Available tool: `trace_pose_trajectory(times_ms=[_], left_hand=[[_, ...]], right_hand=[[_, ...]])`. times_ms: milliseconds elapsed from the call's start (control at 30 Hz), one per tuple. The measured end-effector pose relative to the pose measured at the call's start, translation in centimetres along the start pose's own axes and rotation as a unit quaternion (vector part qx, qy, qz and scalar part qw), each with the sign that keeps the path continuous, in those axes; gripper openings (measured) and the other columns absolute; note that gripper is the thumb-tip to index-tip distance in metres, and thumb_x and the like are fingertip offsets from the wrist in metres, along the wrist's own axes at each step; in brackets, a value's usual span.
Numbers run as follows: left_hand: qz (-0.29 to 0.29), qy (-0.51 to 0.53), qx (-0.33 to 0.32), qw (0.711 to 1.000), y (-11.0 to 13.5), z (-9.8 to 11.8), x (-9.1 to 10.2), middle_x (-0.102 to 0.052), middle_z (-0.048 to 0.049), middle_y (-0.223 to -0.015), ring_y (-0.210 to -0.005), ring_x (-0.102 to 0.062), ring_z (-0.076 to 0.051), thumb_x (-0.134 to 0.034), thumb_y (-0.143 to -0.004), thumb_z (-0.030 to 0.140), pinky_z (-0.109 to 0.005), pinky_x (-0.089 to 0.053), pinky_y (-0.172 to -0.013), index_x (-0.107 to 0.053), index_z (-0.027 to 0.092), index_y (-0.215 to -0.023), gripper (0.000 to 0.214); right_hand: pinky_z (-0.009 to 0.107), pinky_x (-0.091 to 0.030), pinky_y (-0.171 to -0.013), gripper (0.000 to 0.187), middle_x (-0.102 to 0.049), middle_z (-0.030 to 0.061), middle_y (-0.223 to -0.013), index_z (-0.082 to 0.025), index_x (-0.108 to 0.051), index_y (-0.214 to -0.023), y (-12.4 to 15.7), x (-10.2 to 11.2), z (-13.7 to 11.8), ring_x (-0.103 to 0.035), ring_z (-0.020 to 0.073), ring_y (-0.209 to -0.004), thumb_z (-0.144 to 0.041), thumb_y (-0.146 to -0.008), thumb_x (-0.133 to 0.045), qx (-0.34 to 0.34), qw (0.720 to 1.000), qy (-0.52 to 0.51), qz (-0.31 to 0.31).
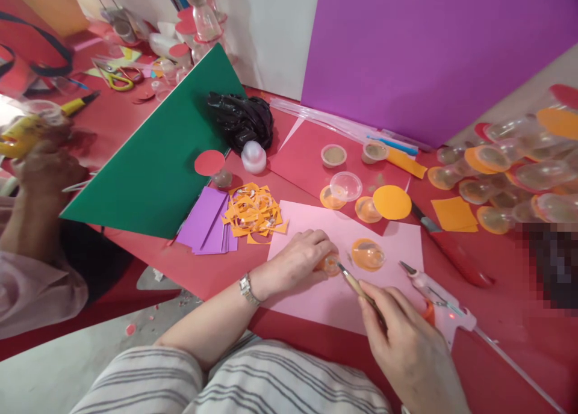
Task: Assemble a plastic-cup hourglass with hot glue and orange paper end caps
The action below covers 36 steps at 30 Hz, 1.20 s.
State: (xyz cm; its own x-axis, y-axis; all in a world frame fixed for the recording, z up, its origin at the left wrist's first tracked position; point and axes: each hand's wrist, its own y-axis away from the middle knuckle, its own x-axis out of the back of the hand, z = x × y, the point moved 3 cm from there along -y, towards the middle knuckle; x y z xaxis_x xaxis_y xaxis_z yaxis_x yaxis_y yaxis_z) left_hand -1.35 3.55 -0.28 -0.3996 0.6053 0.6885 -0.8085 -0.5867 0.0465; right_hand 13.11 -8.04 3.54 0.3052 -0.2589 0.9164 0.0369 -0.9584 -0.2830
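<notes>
My left hand (301, 255), with a watch on its wrist, is closed over a small clear cup with an orange base (331, 263), pressing it onto a pink paper sheet (316, 293). My right hand (401, 336) grips a thin wooden-handled tool (354, 283) whose tip touches that cup. A second clear cup on an orange disc (368, 254) sits just to the right on the pink sheet. A white glue gun (440, 302) lies beside my right hand.
Orange paper scraps (253, 212), purple paper pieces (205, 221), a green sheet (167, 155), a purple sheet (428, 53), several small cups and orange discs (392, 201), a red-handled knife (454, 254). Another person's hand (43, 167) holds a yellow glue gun at left.
</notes>
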Motion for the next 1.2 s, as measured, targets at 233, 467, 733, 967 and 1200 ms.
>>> trace_pose_trajectory(times_ms=[233,467,733,967,1200], left_hand=[[0.004,-0.004,-0.007,1.000,0.0,0.2,0.1,-0.061,-0.0095,-0.108,-0.097,-0.058,-0.022,-0.067,-0.087,0.023,-0.032,-0.047,-0.087,-0.060,0.015,-0.109,0.024],[0.007,0.001,-0.009,1.000,0.1,0.4,0.3,-0.061,-0.0102,-0.109,-0.100,-0.058,-0.022,-0.062,-0.088,0.021,-0.034,-0.046,-0.090,-0.060,0.016,-0.111,0.024],[-0.017,-0.014,-0.012,1.000,0.3,0.5,0.7,-0.063,-0.0096,-0.113,-0.102,-0.055,-0.025,-0.054,-0.075,0.004,-0.038,-0.044,-0.094,-0.055,0.018,-0.120,0.047],[-0.024,-0.013,0.026,0.999,0.1,0.5,0.9,-0.060,-0.0116,-0.121,-0.110,-0.051,-0.028,-0.079,-0.072,0.017,-0.040,-0.044,-0.095,-0.052,0.017,-0.120,0.055],[-0.004,-0.017,0.061,0.998,0.0,0.6,0.6,-0.061,-0.0087,-0.110,-0.101,-0.053,-0.025,-0.083,-0.074,0.026,-0.037,-0.046,-0.089,-0.056,0.018,-0.105,0.041]], right_hand=[[0.025,-0.040,-0.051,0.029,-0.069,0.0032,-0.078,-0.017,-0.065,-0.104,-0.5,-0.3,0.2,-0.062,0.0123,-0.059,-0.029,-0.103,-0.039,0.011,1.000,-0.027,-0.002],[0.024,-0.045,-0.057,0.026,-0.072,0.0037,-0.084,-0.018,-0.065,-0.105,-0.2,-0.1,0.6,-0.068,0.0135,-0.070,-0.030,-0.103,-0.042,-0.008,0.999,-0.051,0.003],[0.022,-0.051,-0.064,0.023,-0.074,0.0026,-0.090,-0.021,-0.064,-0.109,0.6,0.3,0.8,-0.071,0.0133,-0.077,-0.027,-0.101,-0.044,-0.008,0.997,-0.074,-0.016],[0.023,-0.053,-0.066,0.022,-0.073,0.0038,-0.090,-0.021,-0.064,-0.108,1.0,-0.4,0.8,-0.071,0.0148,-0.078,-0.026,-0.101,-0.043,-0.026,0.994,-0.101,-0.018],[0.022,-0.050,-0.060,0.023,-0.073,0.0036,-0.089,-0.021,-0.064,-0.108,0.8,-0.4,1.1,-0.070,0.0141,-0.075,-0.027,-0.101,-0.043,-0.028,0.995,-0.092,-0.019]])
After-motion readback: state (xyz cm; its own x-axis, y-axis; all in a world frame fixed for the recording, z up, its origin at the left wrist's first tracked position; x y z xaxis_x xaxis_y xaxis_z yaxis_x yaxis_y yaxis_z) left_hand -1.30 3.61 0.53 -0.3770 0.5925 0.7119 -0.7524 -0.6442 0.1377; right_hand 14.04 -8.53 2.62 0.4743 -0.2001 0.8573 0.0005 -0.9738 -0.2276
